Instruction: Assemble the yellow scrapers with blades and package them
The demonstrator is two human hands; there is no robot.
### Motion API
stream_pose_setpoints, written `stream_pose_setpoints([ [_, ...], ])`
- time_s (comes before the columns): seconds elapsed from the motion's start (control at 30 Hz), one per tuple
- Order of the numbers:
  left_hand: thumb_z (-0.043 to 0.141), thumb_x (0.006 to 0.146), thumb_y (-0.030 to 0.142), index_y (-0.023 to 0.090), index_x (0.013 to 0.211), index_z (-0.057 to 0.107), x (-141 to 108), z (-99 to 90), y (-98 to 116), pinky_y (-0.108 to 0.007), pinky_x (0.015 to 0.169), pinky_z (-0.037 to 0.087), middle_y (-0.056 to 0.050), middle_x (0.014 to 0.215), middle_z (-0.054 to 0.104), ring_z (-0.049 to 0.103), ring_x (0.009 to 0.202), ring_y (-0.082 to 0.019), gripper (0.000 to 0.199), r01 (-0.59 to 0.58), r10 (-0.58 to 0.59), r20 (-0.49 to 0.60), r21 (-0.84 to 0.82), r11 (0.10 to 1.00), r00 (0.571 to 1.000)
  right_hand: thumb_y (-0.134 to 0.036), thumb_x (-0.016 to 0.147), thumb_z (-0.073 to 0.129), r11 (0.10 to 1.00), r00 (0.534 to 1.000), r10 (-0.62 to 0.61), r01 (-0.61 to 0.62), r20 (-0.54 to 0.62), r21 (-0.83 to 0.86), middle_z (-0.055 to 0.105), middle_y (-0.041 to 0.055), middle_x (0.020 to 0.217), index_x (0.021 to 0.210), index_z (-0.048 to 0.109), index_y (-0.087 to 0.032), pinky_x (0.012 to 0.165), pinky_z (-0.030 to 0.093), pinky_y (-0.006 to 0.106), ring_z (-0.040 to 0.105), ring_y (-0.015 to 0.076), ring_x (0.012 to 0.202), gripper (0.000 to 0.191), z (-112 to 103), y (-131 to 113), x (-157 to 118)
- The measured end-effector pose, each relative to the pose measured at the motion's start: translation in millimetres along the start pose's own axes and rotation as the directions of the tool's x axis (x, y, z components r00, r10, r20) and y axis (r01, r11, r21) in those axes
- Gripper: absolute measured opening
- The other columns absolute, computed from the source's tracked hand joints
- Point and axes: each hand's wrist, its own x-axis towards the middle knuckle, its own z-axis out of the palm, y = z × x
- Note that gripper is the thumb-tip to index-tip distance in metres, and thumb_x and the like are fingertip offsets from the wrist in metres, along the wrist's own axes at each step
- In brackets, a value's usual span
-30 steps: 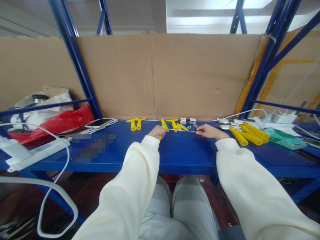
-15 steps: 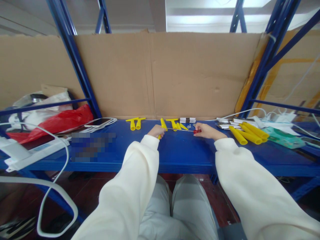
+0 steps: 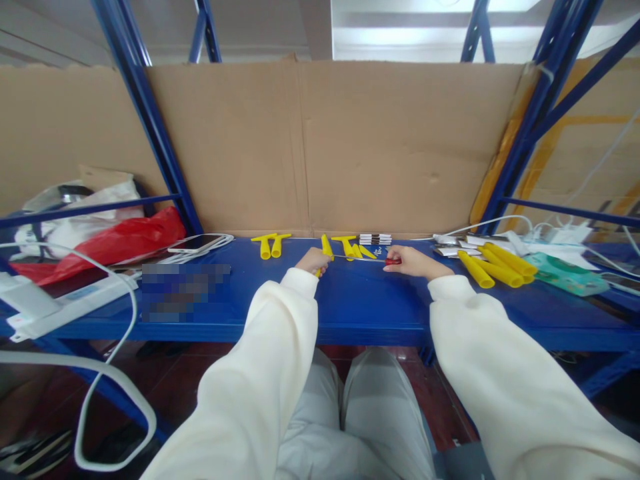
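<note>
My left hand (image 3: 314,260) is closed around a yellow plastic handle (image 3: 327,245), most of it hidden by the fingers. My right hand (image 3: 407,260) grips the red handle of a screwdriver (image 3: 391,262). Its thin shaft runs left across the gap to the yellow piece, where the tip seems to touch; the exact contact is too small to see. Behind the shaft lie a T-shaped yellow handle (image 3: 344,240) and small yellow pieces (image 3: 368,252). Further left, two more T-shaped yellow handles (image 3: 265,247) stand side by side.
Several yellow tubes (image 3: 503,273) lie right of my right hand, near a green packet (image 3: 570,273) and white cables. A stack of black-and-white pieces (image 3: 375,239) sits by the cardboard wall (image 3: 380,147). At left are a phone (image 3: 200,244), a red bag (image 3: 120,238) and a power strip (image 3: 75,307).
The screwdriver handle and my right fingers have shifted very slightly left. My left hand keeps its hold on the yellow handle in nearly the same spot.
</note>
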Motion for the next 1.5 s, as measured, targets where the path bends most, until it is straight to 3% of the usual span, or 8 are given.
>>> stream_pose_setpoints([
  [0.17,0.063,0.084,0.008,0.015,0.067,0.056,-1,-0.5,0,-0.02,0.043,0.029,0.007,0.04,0.041,0.039,0.037,-0.007,0.02,-0.005,0.005,0.0,-0.001,1.0,1.0,-0.03,0.075,0.069,0.998,0.999,0.004,-0.008,-0.052,-0.068,0.069,0.0043,0.079,0.081,0.057,-0.021,0.062,0.042,0.027,0.059,0.0173,0.067,0.016,2,-2,-2],
  [0.37,0.063,0.08,0.003,0.011,0.079,0.063,2,-0.7,-2,-0.02,0.045,0.033,0.007,0.042,0.042,0.042,0.039,-0.008,0.009,-0.035,0.035,0.001,0.052,0.998,0.999,-0.04,0.085,0.056,0.998,0.998,-0.056,0.056,0.031,-0.004,0.068,0.0052,0.07,0.072,0.061,-0.02,0.063,0.043,0.029,0.06,0.0193,0.069,0.024,-2,-2,-2],
  [0.5,0.06,0.079,-0.001,0.01,0.084,0.065,2,-0.8,-2,-0.02,0.045,0.034,0.007,0.042,0.042,0.041,0.039,-0.008,0.013,-0.037,0.037,0.002,0.084,0.996,0.999,-0.037,0.077,0.066,0.999,0.998,-0.029,0.027,0.049,0.031,0.068,0.0038,0.074,0.079,0.061,-0.02,0.061,0.043,0.027,0.059,0.0176,0.066,0.018,1,-4,-1],
  [0.7,0.058,0.08,-0.002,0.011,0.08,0.062,-2,-1.1,-1,-0.019,0.043,0.032,0.006,0.042,0.041,0.039,0.038,-0.008,0.014,-0.039,0.039,0.0,0.084,0.996,0.999,-0.028,0.074,0.069,0.998,0.998,0.032,-0.036,-0.063,-0.053,0.066,0.0016,0.072,0.081,0.057,-0.021,0.058,0.039,0.026,0.056,0.0158,0.062,0.016,6,-6,-2],
  [0.9,0.057,0.08,-0.002,0.012,0.076,0.062,-1,-1.5,-1,-0.021,0.045,0.034,0.006,0.041,0.04,0.04,0.039,-0.008,0.015,-0.043,0.043,0.001,0.067,0.997,0.999,-0.034,0.085,0.057,0.999,0.999,0.009,-0.008,0.034,-0.033,0.067,0.0051,0.069,0.071,0.061,-0.02,0.064,0.042,0.029,0.06,0.0195,0.066,0.02,-1,-11,-4],
  [1.17,0.061,0.078,-0.001,0.01,0.081,0.063,5,-1.3,-4,-0.021,0.048,0.036,0.007,0.043,0.041,0.041,0.04,-0.008,0.011,-0.049,0.048,0.014,0.087,0.995,0.999,-0.027,0.073,0.072,0.993,0.995,0.096,-0.099,-0.038,-0.069,0.069,0.0046,0.079,0.087,0.059,-0.019,0.062,0.042,0.027,0.06,0.0178,0.067,0.02,5,-12,-2],
  [1.37,0.059,0.079,0.0,0.01,0.08,0.062,6,-1.4,-5,-0.02,0.048,0.036,0.007,0.043,0.042,0.042,0.041,-0.008,0.011,-0.06,0.058,0.024,0.1,0.993,0.998,-0.035,0.085,0.058,0.999,0.999,-0.036,0.037,0.022,-0.025,0.067,0.0046,0.068,0.071,0.063,-0.019,0.063,0.042,0.028,0.06,0.0189,0.067,0.022,-2,-7,-4],
  [1.5,0.059,0.08,0.0,0.011,0.079,0.061,6,-1.3,-4,-0.02,0.046,0.035,0.007,0.043,0.041,0.041,0.04,-0.008,0.011,-0.049,0.048,0.015,0.09,0.995,0.999,-0.04,0.084,0.059,0.998,0.998,-0.058,0.057,0.034,0.032,0.069,0.0047,0.072,0.075,0.065,-0.019,0.064,0.043,0.028,0.061,0.0187,0.068,0.023,1,-6,-3],
])
